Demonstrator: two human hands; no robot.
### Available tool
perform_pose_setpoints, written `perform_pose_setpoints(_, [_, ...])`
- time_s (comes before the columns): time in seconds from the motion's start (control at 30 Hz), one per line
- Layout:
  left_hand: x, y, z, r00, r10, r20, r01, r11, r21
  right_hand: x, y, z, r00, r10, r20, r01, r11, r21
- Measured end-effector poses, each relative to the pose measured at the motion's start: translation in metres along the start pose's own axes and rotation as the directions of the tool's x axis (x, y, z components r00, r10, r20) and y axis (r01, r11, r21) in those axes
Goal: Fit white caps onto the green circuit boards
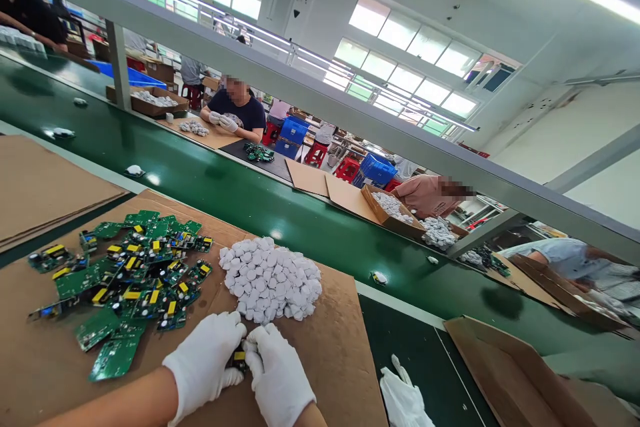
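Observation:
Both my hands wear white gloves and meet over the cardboard sheet at the lower middle. My left hand is closed on a small circuit board with a yellow part. From the other side my right hand grips the same board, its fingers bent round the edge. Just beyond the hands lies a heap of small white pieces. To the left spreads a pile of green circuit boards with yellow and black parts.
A green conveyor belt crosses behind, carrying a few boards with white pieces. Several people sit along its far side. A loose white glove and an open cardboard box are at right. Cardboard sheets lie at left.

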State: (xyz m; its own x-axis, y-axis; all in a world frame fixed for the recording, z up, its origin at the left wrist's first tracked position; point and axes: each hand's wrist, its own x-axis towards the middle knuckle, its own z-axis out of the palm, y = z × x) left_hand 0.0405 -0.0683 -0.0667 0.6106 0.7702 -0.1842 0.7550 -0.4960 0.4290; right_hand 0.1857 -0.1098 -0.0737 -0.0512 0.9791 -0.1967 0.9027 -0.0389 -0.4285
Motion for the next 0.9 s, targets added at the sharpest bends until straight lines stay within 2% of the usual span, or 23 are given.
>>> perform_pose_setpoints(0.07, [0.000,0.000,0.001,1.000,0.008,-0.006,-0.008,1.000,-0.012,0.002,-0.001,0.000,0.999,-0.027,0.020,0.029,0.990,-0.137])
perform_pose_setpoints(0.13, [0.001,-0.001,0.003,1.000,0.015,-0.016,-0.015,1.000,-0.020,0.003,-0.001,-0.003,0.998,-0.063,0.028,0.067,0.983,-0.169])
perform_pose_setpoints(0.2, [0.002,-0.002,0.003,0.999,0.027,-0.027,-0.028,0.999,-0.022,0.002,0.001,-0.006,0.994,-0.104,0.022,0.105,0.994,-0.027])
perform_pose_setpoints(0.27, [0.002,-0.002,0.003,0.997,0.049,-0.059,-0.051,0.998,-0.040,-0.001,0.005,-0.007,0.996,-0.088,-0.016,0.089,0.960,0.265])
perform_pose_setpoints(0.3, [0.001,-0.001,0.002,0.994,0.066,-0.090,-0.071,0.996,-0.055,-0.002,0.008,-0.007,0.998,-0.035,-0.051,0.054,0.898,0.437])
perform_pose_setpoints(0.33, [0.000,0.000,0.002,0.988,0.085,-0.131,-0.096,0.993,-0.073,-0.004,0.010,-0.005,0.997,0.029,-0.077,0.023,0.797,0.603])
perform_pose_setpoints(0.4, [-0.004,0.002,0.002,0.962,0.132,-0.240,-0.162,0.981,-0.111,-0.007,0.014,-0.001,0.994,0.097,-0.044,-0.011,0.499,0.866])
perform_pose_setpoints(0.47, [-0.007,0.003,0.003,0.925,0.178,-0.335,-0.236,0.961,-0.142,-0.010,0.016,0.004,0.999,0.006,0.037,-0.037,0.237,0.971])
perform_pose_setpoints(0.53, [-0.008,0.005,0.003,0.884,0.214,-0.416,-0.306,0.937,-0.169,-0.011,0.015,0.005,0.993,-0.097,0.069,-0.057,0.124,0.991])
perform_pose_setpoints(0.67, [-0.002,0.003,0.001,0.758,0.272,-0.593,-0.428,0.893,-0.137,-0.006,0.010,-0.005,0.996,-0.085,-0.024,0.030,0.075,0.997])
perform_pose_setpoints(0.8, [0.012,-0.005,0.000,0.590,0.385,-0.710,-0.509,0.859,0.043,0.004,0.005,-0.014,0.991,-0.082,-0.103,0.106,0.026,0.994])
perform_pose_setpoints(0.83, [0.014,-0.007,0.001,0.564,0.412,-0.716,-0.506,0.857,0.095,0.006,0.004,-0.014,0.990,-0.082,-0.116,0.118,0.017,0.993])
perform_pose_setpoints(0.9, [0.017,-0.012,0.004,0.570,0.443,-0.691,-0.483,0.862,0.155,0.011,0.004,-0.011,0.988,-0.080,-0.130,0.131,0.006,0.991])
